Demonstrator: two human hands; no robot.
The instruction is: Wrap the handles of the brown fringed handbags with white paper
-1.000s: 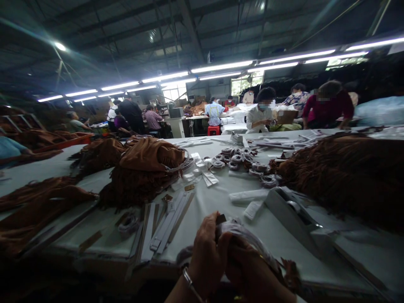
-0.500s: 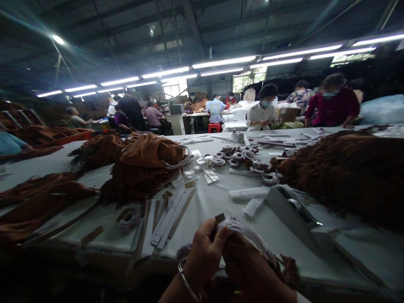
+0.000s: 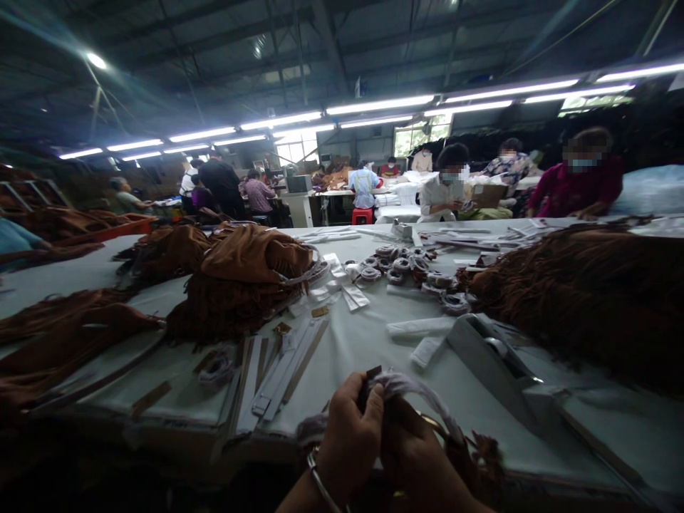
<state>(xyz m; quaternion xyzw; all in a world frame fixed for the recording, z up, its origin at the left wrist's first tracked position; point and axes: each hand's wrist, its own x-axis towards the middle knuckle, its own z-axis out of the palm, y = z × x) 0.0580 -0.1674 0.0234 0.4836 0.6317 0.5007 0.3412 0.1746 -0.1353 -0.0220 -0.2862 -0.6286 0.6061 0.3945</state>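
Note:
At the near edge of the white work table (image 3: 363, 335), my left hand (image 3: 347, 434) and my right hand (image 3: 422, 463) are closed together around a strap wrapped in pale tissue (image 3: 411, 392). A small dark brown end of the wrapped strap (image 3: 370, 374) pokes up above my left thumb. A brown fringe tassel (image 3: 484, 456) hangs from the strap's right end. A metal bangle (image 3: 320, 481) sits on my left wrist.
Brown fringed suede bags (image 3: 246, 278) lie to the left, and a big fringe pile (image 3: 588, 292) lies to the right. Coiled wrapped straps (image 3: 406, 271), white strips (image 3: 283, 363) and a grey tape dispenser (image 3: 496, 363) lie between them. Several people work at tables behind.
My hands have turned the wrapped strap slightly and sit a little lower in view. The person in red at the far right has straightened up.

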